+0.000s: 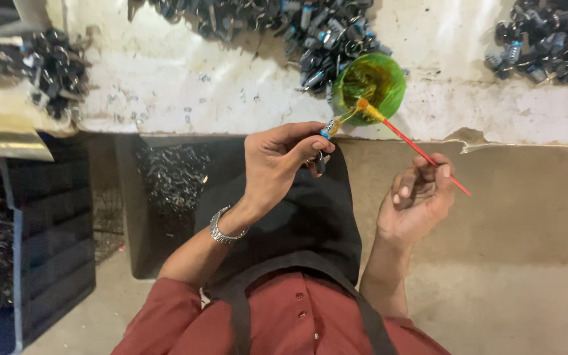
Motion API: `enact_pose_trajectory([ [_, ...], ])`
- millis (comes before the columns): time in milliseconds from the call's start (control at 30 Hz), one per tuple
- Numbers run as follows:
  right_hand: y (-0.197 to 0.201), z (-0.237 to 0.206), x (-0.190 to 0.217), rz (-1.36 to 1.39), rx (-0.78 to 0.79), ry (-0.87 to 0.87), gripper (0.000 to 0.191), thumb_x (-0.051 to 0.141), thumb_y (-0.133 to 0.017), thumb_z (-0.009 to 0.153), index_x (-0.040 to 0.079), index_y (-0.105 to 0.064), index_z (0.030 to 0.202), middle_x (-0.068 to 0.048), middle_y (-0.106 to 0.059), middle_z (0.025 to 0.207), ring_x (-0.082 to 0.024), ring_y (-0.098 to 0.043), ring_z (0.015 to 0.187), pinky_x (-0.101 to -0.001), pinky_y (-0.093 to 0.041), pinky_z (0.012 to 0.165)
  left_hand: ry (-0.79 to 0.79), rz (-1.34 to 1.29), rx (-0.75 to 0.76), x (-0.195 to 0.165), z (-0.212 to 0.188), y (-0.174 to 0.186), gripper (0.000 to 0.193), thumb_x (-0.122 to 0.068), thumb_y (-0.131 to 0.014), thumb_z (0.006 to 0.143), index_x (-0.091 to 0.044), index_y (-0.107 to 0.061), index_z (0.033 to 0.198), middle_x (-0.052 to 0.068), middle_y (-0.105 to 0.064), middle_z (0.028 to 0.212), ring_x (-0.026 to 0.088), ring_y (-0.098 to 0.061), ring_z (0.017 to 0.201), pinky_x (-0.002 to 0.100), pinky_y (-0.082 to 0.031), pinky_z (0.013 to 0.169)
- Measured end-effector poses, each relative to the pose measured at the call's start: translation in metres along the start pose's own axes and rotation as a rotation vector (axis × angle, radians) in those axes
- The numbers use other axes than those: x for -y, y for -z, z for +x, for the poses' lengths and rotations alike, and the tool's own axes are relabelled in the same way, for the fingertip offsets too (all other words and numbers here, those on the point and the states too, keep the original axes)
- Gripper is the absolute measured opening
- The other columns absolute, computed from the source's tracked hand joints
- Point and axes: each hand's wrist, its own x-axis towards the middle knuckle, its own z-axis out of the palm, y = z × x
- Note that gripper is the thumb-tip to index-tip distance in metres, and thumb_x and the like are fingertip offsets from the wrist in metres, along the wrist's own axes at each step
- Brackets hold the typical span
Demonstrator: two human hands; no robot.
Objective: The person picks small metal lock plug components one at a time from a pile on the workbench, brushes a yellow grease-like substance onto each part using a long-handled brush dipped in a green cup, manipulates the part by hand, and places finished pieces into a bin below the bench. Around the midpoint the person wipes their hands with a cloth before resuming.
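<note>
Over the lap | left hand (pixel 276 160) pinches small part (pixel 329 126) | right hand (pixel 419 190) grips red brush (pixel 422 152)

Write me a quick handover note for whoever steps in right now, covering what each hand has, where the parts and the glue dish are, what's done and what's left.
Left hand: pinches a small metal part with a blue band, held up at the bench edge.
Right hand: holds a thin red brush, its tip at the part, over the green dish of yellowish liquid.
Piles of similar dark parts lie on the white bench, left, middle and right; more fill a bin below.
Done: this part is being dabbed.
Left: cannot tell which piles are already coated.
</note>
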Motion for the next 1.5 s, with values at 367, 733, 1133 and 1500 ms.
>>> enact_pose_trajectory([
  [367, 0.004, 0.02, 0.025, -0.12, 0.043, 0.172, 0.023, 0.019, -0.056, 0.113, -0.003, -0.061, 0.111, -0.018, -0.069, 0.097, -0.02, -0.055, 0.052, -0.0287, -0.04, 0.042, -0.069, 0.398, 0.041, -0.024, 0.04, -0.027, 0.026, -0.001, -0.077, 0.095, 0.006, -0.073, 0.119, 0.008, -0.078, 0.095, 0.007, -0.069, 0.078, 0.023, -0.058, 0.064],
  [733, 0.019, 0.041, 0.055, -0.221, 0.136, 0.27, 0.02, 0.013, -0.058, 0.114, -0.005, -0.056, 0.107, -0.017, -0.066, 0.099, -0.029, -0.067, 0.066, -0.0343, -0.044, 0.048, -0.435, 1.077, 0.164, -0.047, 0.055, -0.056, 0.04, -0.013, -0.093, 0.082, 0.0, -0.074, 0.115, 0.007, -0.074, 0.088, 0.011, -0.07, 0.072, 0.024, -0.055, 0.066],
  [1133, 0.009, 0.044, 0.056, -0.311, 0.159, 0.267, 0.017, 0.01, -0.055, 0.107, -0.006, -0.054, 0.103, -0.019, -0.065, 0.09, -0.026, -0.067, 0.062, -0.032, -0.045, 0.046, -0.33, 0.999, 0.097, -0.041, 0.049, -0.052, 0.037, -0.008, -0.09, 0.086, -0.001, -0.074, 0.119, 0.006, -0.077, 0.092, 0.008, -0.072, 0.078, 0.023, -0.059, 0.072],
  [1500, 0.012, 0.036, 0.041, -0.2, 0.18, 0.304, 0.014, 0.007, -0.05, 0.098, -0.006, -0.053, 0.101, -0.02, -0.063, 0.087, -0.024, -0.059, 0.051, -0.0346, -0.047, 0.046, 0.025, 0.323, -0.045, -0.025, 0.046, -0.041, 0.024, -0.004, -0.069, 0.101, 0.011, -0.069, 0.12, 0.016, -0.077, 0.098, 0.017, -0.074, 0.082, 0.03, -0.064, 0.066],
])
